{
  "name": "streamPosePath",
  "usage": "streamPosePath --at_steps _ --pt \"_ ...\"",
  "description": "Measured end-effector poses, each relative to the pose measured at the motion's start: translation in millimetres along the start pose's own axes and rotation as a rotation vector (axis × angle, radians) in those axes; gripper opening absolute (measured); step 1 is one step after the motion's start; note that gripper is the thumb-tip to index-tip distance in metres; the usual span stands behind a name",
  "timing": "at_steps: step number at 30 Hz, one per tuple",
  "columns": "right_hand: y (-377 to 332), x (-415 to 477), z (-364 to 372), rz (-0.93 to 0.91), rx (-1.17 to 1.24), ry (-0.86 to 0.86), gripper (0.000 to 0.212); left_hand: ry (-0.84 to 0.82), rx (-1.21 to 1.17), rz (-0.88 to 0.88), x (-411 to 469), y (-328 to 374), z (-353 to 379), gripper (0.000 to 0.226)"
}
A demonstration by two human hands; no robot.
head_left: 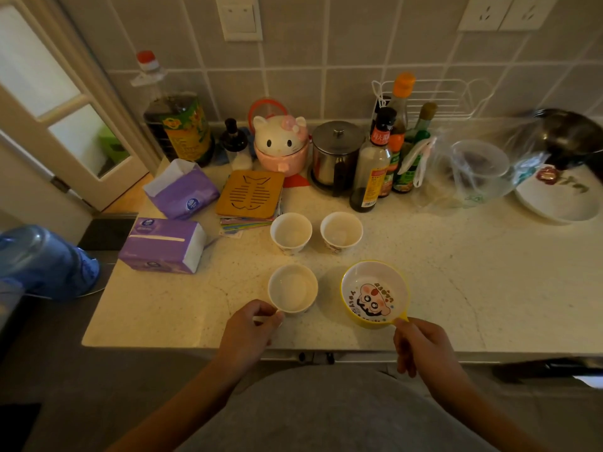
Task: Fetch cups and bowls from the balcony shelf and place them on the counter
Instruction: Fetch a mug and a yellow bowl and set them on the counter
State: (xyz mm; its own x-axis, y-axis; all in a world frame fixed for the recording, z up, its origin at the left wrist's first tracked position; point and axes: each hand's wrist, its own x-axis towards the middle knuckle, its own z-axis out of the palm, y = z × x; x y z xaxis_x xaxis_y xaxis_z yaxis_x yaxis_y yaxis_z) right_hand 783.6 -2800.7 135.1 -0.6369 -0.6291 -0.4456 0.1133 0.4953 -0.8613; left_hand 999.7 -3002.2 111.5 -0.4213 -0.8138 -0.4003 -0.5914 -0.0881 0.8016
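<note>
Left hand pinching the handle of a white cup on the worktop. Right hand gripping the yellow bowl by its handle, beside that cup. Two more cups standing just behind.

Both bare arms reached forward from the bottom of the view. The left hand was curled, with its thumb and fingers pinched together at the front. The right hand was curled too, its thumb and first finger pinched tight and its other fingers tucked under. The two hands were well apart, at about the same height.
</note>
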Motion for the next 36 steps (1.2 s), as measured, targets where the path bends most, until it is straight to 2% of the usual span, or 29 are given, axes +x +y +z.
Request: streamPosePath --at_steps 3,7,9,11,15,25,36 --pt "2.7 -1.2 1.6 -0.001 0.001 -0.010 0.043 0.022 0.137 0.026 3.4 -6.1 -5.1 0.028" --pt "8.2 -0.7 2.2 0.014 0.007 -0.034 0.042 0.159 0.562 0.210 7.3 -25.2 -16.8 0.083" --pt "10.9 0.8 2.5 0.025 0.013 -0.045 0.042 0.120 0.764 0.255 10.2 -35.2 -23.9 0.104" --pt "14.2 3.2 3.0 0.026 0.014 -0.043 0.042 0.027 0.853 0.224 13.0 -44.4 -29.7 0.115" --pt "19.4 10.1 7.2 0.017 0.010 -0.033 0.042 -0.030 0.937 0.235 15.6 -57.8 -33.9 0.120" --pt "24.1 25.8 16.4 -0.005 0.043 -0.041 0.041 0.004 0.949 0.270 18.8 -65.8 -34.0 0.115" --pt "22.7 32.1 27.5 -0.003 0.069 -0.068 0.037 -0.010 0.954 0.226 13.5 -59.3 -31.3 0.116"
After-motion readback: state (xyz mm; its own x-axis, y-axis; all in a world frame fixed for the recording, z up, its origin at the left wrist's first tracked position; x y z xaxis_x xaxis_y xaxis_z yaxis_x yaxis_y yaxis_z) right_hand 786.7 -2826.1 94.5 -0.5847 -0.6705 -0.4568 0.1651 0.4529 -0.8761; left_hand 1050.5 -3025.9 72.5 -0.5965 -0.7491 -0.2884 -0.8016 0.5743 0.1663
